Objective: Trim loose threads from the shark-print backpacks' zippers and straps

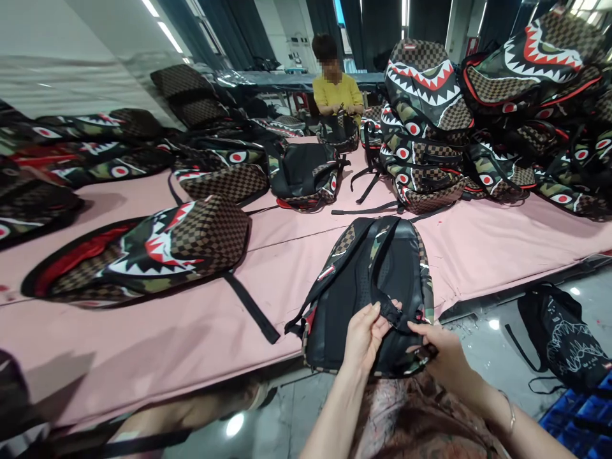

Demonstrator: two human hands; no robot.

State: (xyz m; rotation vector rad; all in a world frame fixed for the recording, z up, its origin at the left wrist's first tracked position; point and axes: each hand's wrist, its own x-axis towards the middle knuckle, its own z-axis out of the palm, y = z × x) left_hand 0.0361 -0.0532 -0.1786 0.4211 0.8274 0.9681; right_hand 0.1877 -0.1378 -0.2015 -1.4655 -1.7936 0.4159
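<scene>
A backpack (335, 319) with a black padded back and camouflage and checkered sides lies back-up at the table's near edge, in front of my body. My left hand (363, 335) pinches the lower end of its right-hand shoulder strap (378, 255) by a black buckle (392, 313). To the right of it, my right hand (444, 354) is closed, thumb and forefinger on the black webbing beside the buckle. Its other fingers curl around something dark at the bag's lower corner that I cannot make out. The other shoulder strap (325, 275) lies slack along the left side.
Pink cloth covers the table (282, 274). A shark-mouth backpack (191, 245) lies at left, its strap trailing toward me. Stacked backpacks (423, 153) stand at back right. Across the table, a person in yellow (337, 92) handles another bag. A black backpack (564, 331) sits low at right.
</scene>
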